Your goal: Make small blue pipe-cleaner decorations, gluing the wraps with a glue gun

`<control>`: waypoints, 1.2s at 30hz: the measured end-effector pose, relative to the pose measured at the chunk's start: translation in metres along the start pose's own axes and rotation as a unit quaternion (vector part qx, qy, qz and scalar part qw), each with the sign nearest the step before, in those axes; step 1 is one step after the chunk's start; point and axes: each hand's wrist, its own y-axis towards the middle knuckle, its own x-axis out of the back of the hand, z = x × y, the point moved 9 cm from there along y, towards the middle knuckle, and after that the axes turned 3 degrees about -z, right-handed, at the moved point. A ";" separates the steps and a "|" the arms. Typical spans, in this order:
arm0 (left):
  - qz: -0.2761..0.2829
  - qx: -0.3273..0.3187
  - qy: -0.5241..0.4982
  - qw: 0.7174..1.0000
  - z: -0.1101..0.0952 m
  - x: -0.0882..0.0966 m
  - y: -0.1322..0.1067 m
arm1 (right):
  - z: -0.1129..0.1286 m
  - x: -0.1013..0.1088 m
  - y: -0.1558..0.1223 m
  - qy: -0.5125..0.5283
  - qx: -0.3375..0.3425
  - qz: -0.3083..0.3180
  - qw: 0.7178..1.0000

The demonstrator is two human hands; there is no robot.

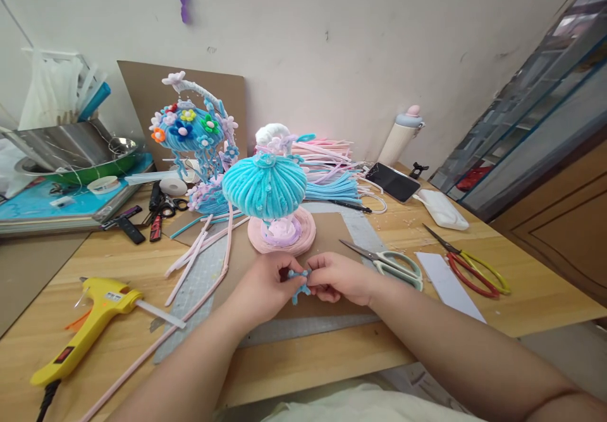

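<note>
Both my hands meet over the brown card at the table's near middle. My left hand [265,286] and my right hand [339,278] each pinch a small blue pipe-cleaner piece [298,283] held between them; a short tail of it hangs down. Just beyond my hands stands a pipe-cleaner doll [265,185] with a wide turquoise skirt, a white top and a round pink base [303,235]. Behind it to the left is a blue pipe-cleaner piece covered with small coloured flowers [192,128].
A yellow glue gun [90,321] lies at the near left. Pale green scissors [393,264] and red-yellow scissors [472,267] lie right of my hands. Loose pink pipe cleaners [199,251], a pile of pink and blue ones [332,169], a phone [393,181] and a bottle [401,134] sit further back.
</note>
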 end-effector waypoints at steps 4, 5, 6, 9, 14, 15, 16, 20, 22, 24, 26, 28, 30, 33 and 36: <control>-0.057 0.016 0.015 0.998 0.008 0.004 0.001 | 0.010 0.009 -0.001 -0.093 0.062 -0.091 0.990; -0.070 0.023 0.012 0.997 0.010 0.005 0.001 | 0.014 0.010 -0.003 -0.114 0.079 -0.108 0.984; -0.081 0.031 0.005 0.996 0.012 0.006 0.002 | 0.017 0.011 -0.005 -0.131 0.093 -0.121 0.979; -0.100 0.062 -0.033 0.992 0.018 0.008 0.002 | 0.031 0.011 -0.012 -0.205 0.152 -0.147 0.956; -0.089 0.145 -0.166 0.971 0.034 0.004 0.004 | 0.060 -0.001 -0.029 -0.387 0.306 -0.161 0.855; -0.084 0.157 -0.198 0.964 0.036 0.003 0.005 | 0.064 -0.005 -0.033 -0.421 0.331 -0.159 0.830; -0.078 0.168 -0.229 0.956 0.038 0.001 0.005 | 0.067 -0.008 -0.036 -0.453 0.355 -0.157 0.802; -0.046 0.202 -0.338 0.918 0.039 -0.006 0.004 | 0.076 -0.014 -0.048 -0.515 0.429 -0.176 0.722; -0.038 0.210 -0.377 0.901 0.037 -0.008 0.002 | 0.079 -0.011 -0.053 -0.476 0.451 -0.186 0.732; -0.038 0.208 -0.406 0.889 0.035 -0.008 0.002 | 0.081 -0.005 -0.053 -0.393 0.457 -0.188 0.775; -0.042 0.200 -0.424 0.882 0.032 -0.008 0.002 | 0.080 0.003 -0.049 -0.296 0.441 -0.194 0.825; -0.049 0.190 -0.432 0.880 0.030 -0.007 0.001 | 0.074 0.009 -0.041 -0.208 0.400 -0.204 0.869; -0.067 0.174 -0.433 0.882 0.030 -0.005 0.002 | 0.064 0.013 -0.030 -0.127 0.335 -0.206 0.911; -0.098 0.146 -0.423 0.889 0.029 0.000 0.003 | 0.041 0.015 -0.014 0.017 0.209 -0.185 0.960; -0.118 0.120 -0.396 0.903 0.026 0.004 0.004 | 0.025 0.013 -0.006 0.108 0.124 -0.155 0.974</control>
